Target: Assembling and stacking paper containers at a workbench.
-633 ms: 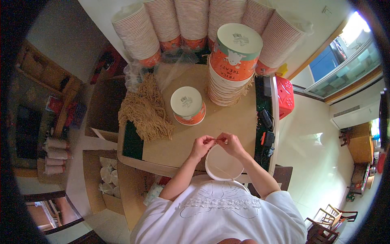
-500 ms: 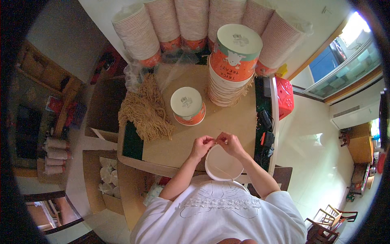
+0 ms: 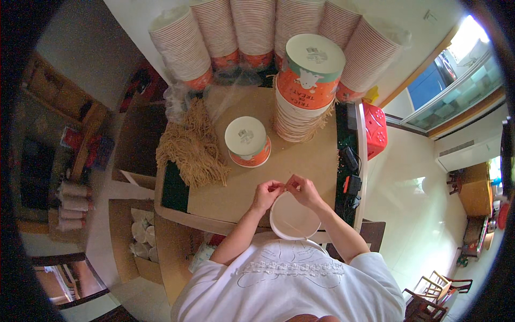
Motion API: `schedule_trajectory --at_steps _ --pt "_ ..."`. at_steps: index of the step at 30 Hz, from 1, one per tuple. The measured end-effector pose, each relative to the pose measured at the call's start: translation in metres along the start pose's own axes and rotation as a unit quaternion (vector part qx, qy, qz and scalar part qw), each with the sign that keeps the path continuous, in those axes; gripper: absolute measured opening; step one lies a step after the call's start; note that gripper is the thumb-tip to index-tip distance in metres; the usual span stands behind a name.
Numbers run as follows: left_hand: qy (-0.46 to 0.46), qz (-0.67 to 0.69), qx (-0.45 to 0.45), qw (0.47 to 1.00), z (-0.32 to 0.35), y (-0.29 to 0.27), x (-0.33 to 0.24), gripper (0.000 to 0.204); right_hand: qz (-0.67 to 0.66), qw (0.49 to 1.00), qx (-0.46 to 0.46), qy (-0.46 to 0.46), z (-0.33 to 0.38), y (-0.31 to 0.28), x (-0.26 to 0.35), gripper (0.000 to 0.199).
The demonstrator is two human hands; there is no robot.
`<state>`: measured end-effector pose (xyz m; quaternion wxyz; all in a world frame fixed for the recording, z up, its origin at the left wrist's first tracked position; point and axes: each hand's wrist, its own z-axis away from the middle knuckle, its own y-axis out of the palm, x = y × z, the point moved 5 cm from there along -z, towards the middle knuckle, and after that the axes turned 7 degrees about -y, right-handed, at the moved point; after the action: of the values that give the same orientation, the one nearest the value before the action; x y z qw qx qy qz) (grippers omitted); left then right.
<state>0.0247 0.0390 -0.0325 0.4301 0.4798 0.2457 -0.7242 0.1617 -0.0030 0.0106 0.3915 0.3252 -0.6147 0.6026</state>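
Observation:
A white paper bucket (image 3: 294, 212) is tilted with its open mouth toward me, between my body and the table edge. A thin tan cord (image 3: 292, 220) runs across its inside to the near rim. My left hand (image 3: 267, 195) and my right hand (image 3: 303, 191) meet at the far rim, both closed in a pinch. They seem to hold the cord's end there, but the fingers hide most of it. Just beyond my hands, a short stack of orange and green paper buckets (image 3: 251, 153) stands upside down. Left of it lies a heap of tan cords (image 3: 196, 153).
A taller inverted bucket stack (image 3: 308, 86), with cords hanging from its sides, stands at the back right. Several wrapped bucket stacks (image 3: 255, 32) line the wall. Black chargers (image 3: 351, 161) lie along the right table edge, beside a red stool (image 3: 374, 131). An open carton (image 3: 126, 236) stands lower left.
My fingers stay pinched together at the bucket's far rim, with only a slight shift. The view has tilted a little; nothing else has visibly moved.

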Motion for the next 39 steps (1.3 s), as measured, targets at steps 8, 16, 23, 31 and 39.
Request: schedule_trajectory --at_steps 8,16,23,31,39 --pt "0.077 -0.051 0.008 0.996 0.012 0.006 -0.028 0.006 -0.133 0.991 0.007 0.009 -0.004 -0.001 -0.007 0.004" --pt "0.099 -0.056 0.030 0.993 0.000 0.006 -0.016 0.010 -0.088 0.996 0.017 0.012 -0.011 0.005 -0.025 0.001" --pt "0.203 -0.193 -0.026 0.959 0.007 0.001 -0.038 0.009 -0.173 0.983 -0.012 0.064 -0.018 0.003 -0.024 0.001" --pt "0.217 -0.294 -0.039 0.930 0.011 0.004 -0.048 0.006 -0.179 0.982 -0.064 0.010 -0.024 -0.002 -0.035 0.002" --pt "0.066 -0.181 -0.030 0.981 -0.004 0.006 -0.028 0.015 -0.254 0.966 -0.008 0.050 -0.017 0.002 -0.009 0.005"
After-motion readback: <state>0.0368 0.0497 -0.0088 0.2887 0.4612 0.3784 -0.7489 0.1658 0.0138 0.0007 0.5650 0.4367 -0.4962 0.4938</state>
